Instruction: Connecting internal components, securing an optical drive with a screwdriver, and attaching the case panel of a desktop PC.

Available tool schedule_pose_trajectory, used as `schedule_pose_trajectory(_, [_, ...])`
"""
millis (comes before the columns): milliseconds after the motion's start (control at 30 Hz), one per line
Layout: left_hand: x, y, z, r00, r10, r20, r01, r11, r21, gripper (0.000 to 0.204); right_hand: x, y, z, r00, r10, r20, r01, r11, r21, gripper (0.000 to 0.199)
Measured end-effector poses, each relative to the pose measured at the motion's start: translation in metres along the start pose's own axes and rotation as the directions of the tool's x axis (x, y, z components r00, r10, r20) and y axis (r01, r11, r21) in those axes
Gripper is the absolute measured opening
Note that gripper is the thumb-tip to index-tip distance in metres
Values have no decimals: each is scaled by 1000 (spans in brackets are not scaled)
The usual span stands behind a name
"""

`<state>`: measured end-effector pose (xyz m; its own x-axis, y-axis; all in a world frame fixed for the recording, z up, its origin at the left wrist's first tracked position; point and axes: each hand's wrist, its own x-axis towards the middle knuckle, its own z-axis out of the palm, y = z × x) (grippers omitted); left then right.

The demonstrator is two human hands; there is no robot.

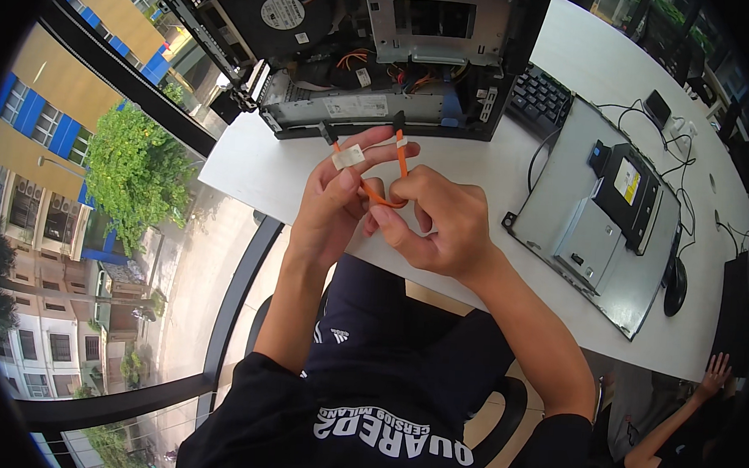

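An orange SATA cable (pixel 380 199) with black end plugs and white tags is bent into a U between my two hands, in front of an opened desktop computer case (pixel 356 108). My left hand (pixel 334 194) is closed on one side of the cable, with the thumb near a white tag and a plug sticking up past the fingers. On the other side my right hand (pixel 443 216) pinches the cable near its bend. Inside the case are a fan (pixel 286 16), a metal drive bracket (pixel 428 16) and a bundle of orange and other coloured wires (pixel 354 59).
Right of the case lie a black keyboard (pixel 538 98), a metal side panel (pixel 553 218) with an optical drive (pixel 626 192) on it, and a black mouse (pixel 676 285). Loose cables trail along the white table (pixel 562 40). Another person's hand (pixel 713 375) shows at lower right. A window (pixel 96 219) borders the left.
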<state>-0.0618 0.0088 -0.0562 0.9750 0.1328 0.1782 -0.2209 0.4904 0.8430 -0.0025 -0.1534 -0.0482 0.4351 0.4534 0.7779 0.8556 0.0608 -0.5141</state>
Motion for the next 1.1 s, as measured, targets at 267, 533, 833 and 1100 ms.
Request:
schedule_pose_trajectory(267, [2, -2, -2, 999, 23, -28, -26, 994, -104, 81, -1, 11, 6, 994, -45, -101, 49, 998, 36, 18])
schedule_pose_trajectory(533, [0, 8, -3, 998, 31, -55, -34, 998, -58, 66, -3, 10, 3, 993, 107, -56, -107, 994, 14, 16])
schedule_pose_trajectory(833, [0, 14, -11, 995, 84, 50, -79, 992, -94, 93, -2, 11, 5, 992, 117, -41, -115, 992, 59, 14])
schedule_pose_trajectory(1100, [-1, 14, -17, 988, 148, 43, -148, 989, -4, 79, -3, 12, 6, 993, 115, -12, -114, 991, 65, 11])
